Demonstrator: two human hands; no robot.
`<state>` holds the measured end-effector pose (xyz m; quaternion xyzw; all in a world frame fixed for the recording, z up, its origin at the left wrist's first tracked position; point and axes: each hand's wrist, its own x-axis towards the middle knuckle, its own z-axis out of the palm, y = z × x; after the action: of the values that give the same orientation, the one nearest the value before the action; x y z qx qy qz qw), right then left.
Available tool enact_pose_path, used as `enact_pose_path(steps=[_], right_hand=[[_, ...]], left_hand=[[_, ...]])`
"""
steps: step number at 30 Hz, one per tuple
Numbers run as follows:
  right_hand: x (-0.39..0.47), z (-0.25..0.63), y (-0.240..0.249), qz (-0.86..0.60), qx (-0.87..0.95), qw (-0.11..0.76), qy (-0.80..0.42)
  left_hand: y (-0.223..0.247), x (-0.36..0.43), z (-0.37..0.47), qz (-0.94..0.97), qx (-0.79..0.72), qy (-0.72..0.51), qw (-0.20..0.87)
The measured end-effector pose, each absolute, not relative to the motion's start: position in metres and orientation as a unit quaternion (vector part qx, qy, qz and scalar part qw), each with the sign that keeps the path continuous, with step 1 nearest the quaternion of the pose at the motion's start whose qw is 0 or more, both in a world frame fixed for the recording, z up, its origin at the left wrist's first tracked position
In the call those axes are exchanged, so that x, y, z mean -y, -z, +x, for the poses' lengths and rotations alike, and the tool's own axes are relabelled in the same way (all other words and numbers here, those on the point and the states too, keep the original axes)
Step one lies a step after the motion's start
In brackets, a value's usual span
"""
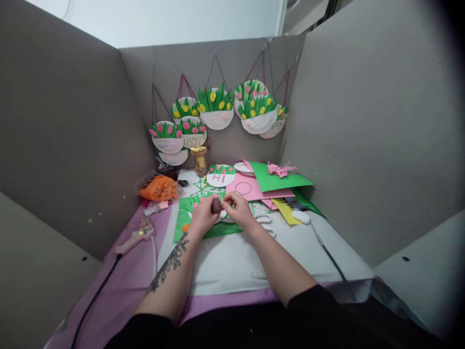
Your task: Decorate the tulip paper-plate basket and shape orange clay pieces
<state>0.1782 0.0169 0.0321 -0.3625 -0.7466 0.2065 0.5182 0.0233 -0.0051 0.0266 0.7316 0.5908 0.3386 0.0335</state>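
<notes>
My left hand (204, 214) is closed around a small dark brown item (216, 205), perhaps a ball of yarn or cord. Right beside it, my right hand (237, 209) has its fingers pinched at that item's edge; what they hold is too small to tell. Beneath both hands lies a paper plate craft with pink tulips and green grass, partly hidden, on a green sheet (209, 231). A finished-looking plate reading "Hi" (221, 180) rests just beyond them.
A pink glue gun (136, 237) and an orange bag (159, 188) are at left. White scissors (268, 226), a pink sheet (241, 190), a green sheet (279, 178) and a white device (301, 217) lie right. Plate crafts (217, 120) hang on the back panel; a jar (200, 162) stands below.
</notes>
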Motion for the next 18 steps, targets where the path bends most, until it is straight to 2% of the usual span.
enact_pose_path(steps=[8, 18], right_hand=[[-0.0234, 0.1777, -0.0281, -0.381, 0.728, 0.518, -0.237], [-0.0234, 0.1789, -0.0284, -0.324, 0.707, 0.544, -0.315]], left_hand=[[-0.0286, 0.0062, 0.0238, 0.737, -0.593, -0.324, 0.020], [-0.0279, 0.0064, 0.0233, 0.741, -0.593, -0.313, 0.021]])
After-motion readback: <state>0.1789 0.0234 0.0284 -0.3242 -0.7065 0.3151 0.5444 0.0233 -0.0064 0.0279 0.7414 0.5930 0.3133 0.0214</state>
